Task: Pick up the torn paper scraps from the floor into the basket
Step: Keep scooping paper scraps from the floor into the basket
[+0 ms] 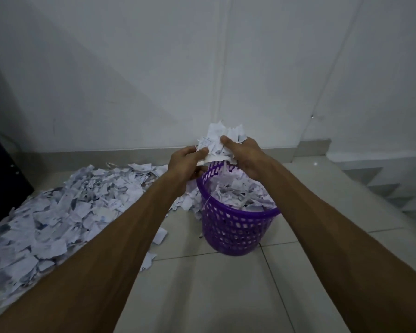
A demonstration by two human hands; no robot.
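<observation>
Hands (185, 162) (243, 155), two; basket (236, 234), one.

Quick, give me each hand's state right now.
Left hand: closed on the bundle of paper scraps, held above the purple basket.
Right hand: closed on the same bundle, thumb on top.

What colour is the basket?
Purple, with a pattern of small holes; the basket shows in the head view.

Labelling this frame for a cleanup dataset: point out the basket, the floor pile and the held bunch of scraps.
purple basket (236, 233), head view, front wall.
floor pile (58, 212), head view, middle.
held bunch (220, 143), head view, centre.
</observation>
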